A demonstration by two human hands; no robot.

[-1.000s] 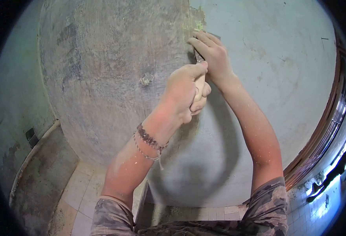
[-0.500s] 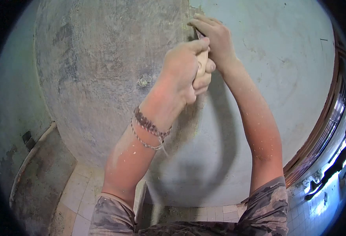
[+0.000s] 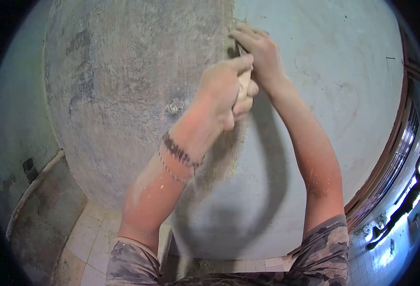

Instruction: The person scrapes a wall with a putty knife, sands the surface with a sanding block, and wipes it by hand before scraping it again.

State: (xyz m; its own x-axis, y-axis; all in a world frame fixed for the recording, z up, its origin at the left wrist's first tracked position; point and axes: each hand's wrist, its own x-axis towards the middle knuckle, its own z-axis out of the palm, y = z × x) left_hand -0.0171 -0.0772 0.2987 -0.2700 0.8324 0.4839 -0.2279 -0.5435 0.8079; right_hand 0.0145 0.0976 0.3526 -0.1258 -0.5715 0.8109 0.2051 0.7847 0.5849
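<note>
Wall of dull green, stained plaster (image 3: 14,109) at far left on my feed, dark square-ish patch (image 3: 29,170) low on it. Below that, a dark grey, curved ledge with a pale rim (image 3: 47,209), then beige, rectangular floor tiles (image 3: 93,240).

Next, a big rough, mottled grey wall surface (image 3: 124,71), with a pale, crumbly spot (image 3: 175,106) near its middle. Left arm comes up in front of it from a brown-grey camouflage sleeve (image 3: 133,260); I note a dark braided bracelet (image 3: 177,151) and a thin, light-and-dark cord bracelet (image 3: 172,175) at the wrist.

Left hand (image 3: 221,90), slightly blurred, is clenched round a tan, flat-handled tool (image 3: 244,86), thumb uppermost. Tool sits tilted near the seam between grey and painted surface, narrow blade running up under the other hand. Right hand (image 3: 260,50) is just above, fingers reaching forward over the blade end; I can't tell whether they grip it or only press, nor exactly where the edge meets the wall.

Right of the seam: smooth, pale blue-green painted wall (image 3: 334,109), with a soft grey arm shadow (image 3: 274,162). Far right: reddish-brown frame (image 3: 379,176), sunlit bluish floor tiles (image 3: 386,255).
</note>
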